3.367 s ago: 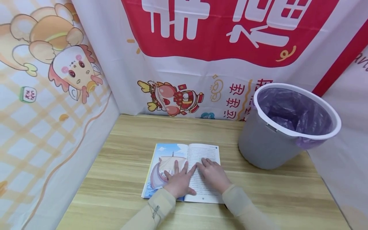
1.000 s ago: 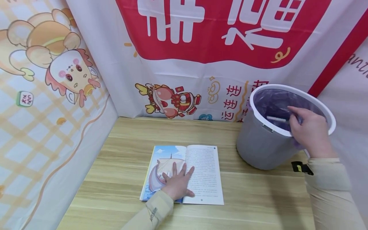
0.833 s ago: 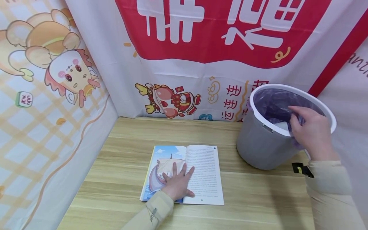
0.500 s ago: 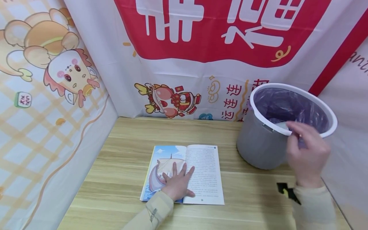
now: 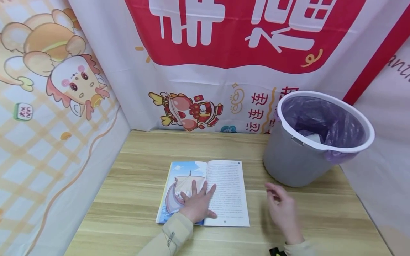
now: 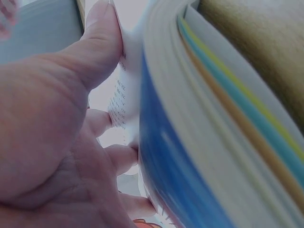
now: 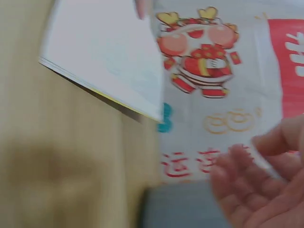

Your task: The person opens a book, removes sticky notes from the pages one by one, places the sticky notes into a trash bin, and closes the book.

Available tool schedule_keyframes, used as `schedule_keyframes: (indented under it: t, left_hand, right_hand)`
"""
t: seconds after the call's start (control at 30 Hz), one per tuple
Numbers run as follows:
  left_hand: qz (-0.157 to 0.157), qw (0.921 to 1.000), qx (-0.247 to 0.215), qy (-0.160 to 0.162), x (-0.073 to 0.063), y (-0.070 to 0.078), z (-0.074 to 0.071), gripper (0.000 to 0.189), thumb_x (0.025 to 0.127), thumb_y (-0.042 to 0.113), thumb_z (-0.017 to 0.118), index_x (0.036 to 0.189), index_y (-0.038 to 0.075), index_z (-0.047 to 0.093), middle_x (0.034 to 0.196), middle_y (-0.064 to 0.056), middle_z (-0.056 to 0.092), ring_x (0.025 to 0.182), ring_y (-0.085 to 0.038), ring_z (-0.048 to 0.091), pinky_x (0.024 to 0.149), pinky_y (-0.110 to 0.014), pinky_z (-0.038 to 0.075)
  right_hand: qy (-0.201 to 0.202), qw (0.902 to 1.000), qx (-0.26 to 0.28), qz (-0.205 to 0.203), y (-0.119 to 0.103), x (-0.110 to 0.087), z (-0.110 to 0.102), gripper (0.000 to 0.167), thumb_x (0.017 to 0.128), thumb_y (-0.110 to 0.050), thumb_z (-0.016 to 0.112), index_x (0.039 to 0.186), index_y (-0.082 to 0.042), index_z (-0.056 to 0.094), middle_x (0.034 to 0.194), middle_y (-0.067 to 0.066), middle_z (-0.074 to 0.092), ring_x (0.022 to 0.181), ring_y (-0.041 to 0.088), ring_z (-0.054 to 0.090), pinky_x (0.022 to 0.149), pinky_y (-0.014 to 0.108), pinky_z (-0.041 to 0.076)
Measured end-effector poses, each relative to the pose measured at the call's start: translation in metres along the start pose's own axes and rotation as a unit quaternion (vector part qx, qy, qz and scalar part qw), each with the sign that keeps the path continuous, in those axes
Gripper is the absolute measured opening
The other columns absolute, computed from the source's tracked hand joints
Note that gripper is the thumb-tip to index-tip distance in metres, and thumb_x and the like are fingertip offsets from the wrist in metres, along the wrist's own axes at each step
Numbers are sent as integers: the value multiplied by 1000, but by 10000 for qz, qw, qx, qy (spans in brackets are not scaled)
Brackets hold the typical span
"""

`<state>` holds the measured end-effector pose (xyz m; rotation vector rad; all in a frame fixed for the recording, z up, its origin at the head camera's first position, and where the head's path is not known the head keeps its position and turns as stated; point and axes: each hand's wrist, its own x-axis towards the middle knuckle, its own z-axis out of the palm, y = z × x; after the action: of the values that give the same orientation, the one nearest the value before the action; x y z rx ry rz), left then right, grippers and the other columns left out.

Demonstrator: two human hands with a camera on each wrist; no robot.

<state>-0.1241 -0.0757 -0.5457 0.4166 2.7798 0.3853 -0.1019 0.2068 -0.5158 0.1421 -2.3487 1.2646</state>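
An open book [image 5: 225,195] lies on the wooden table, a ship picture on its left page and printed text on its right. My left hand [image 5: 196,206] is spread flat over the picture page and the fold, the thumb reaching onto the text page. The left wrist view looks along the book's curved page edges [image 6: 175,95]. My right hand [image 5: 283,209] is over the table between book and bin, fingers loosely bent around nothing. In the right wrist view its fingers [image 7: 228,178] are blurred, with the book's corner [image 7: 104,57] above them.
A grey trash bin [image 5: 288,160] with a purple liner bag [image 5: 347,131] stands at the back right of the table. Inside it shows a pale flat piece [image 5: 314,138]. Printed cloth [image 5: 198,83] hangs behind and at both sides.
My right hand left the book, reached into the bin, where a pale flat piece appeared below its fingers, then drew back left and toward me. My left hand has stayed on the book.
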Motion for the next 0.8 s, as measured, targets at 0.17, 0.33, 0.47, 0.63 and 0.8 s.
schedule_keyframes:
  t: [0.17, 0.33, 0.47, 0.63, 0.8]
  left_hand:
    - [4, 10000, 1, 62, 0, -2, 1, 106, 70, 56, 79, 158, 27, 27, 163, -15, 15, 142, -57, -1, 88, -89, 9]
    - [-7, 10000, -65, 68, -2, -1, -2, 106, 71, 55, 79, 158, 25, 27, 163, -15, 16, 142, -57, -1, 89, -89, 9]
    - [24, 9999, -147, 33, -2, -2, -4, 106, 73, 55, 79, 158, 25, 25, 163, -14, 16, 142, -57, -1, 89, -89, 9]
    - [65, 9996, -262, -30, -1, -5, -5, 106, 74, 56, 78, 159, 25, 23, 163, -13, 15, 143, -56, -2, 90, -89, 9]
    - [150, 9988, -469, -11, -1, -8, -3, 106, 75, 58, 75, 160, 25, 20, 163, -11, 17, 143, -54, -2, 92, -88, 6]
  right_hand:
    - [-1364, 9807, 80, 1398, 11, -20, 22, 36, 95, 2, 58, 131, 2, 59, 120, 19, 66, 103, 31, 67, 89, 39, 55]
    - [-1844, 9671, 121, 1748, 11, -33, 43, 43, 93, 0, 60, 136, 2, 56, 123, 19, 65, 105, 30, 66, 92, 44, 53]
    - [-2006, 9594, 40, 1981, 8, -37, 51, 47, 94, -5, 62, 140, -2, 53, 129, 15, 63, 105, 24, 65, 93, 43, 52]
    - [-1961, 9592, -36, 2035, 7, -36, 54, 55, 93, -6, 64, 144, -1, 47, 117, 10, 64, 94, 16, 61, 83, 32, 53]
    - [-1913, 9607, 118, 2009, 6, -34, 54, 60, 92, -9, 68, 145, 5, 43, 92, 7, 60, 78, 15, 55, 66, 25, 49]
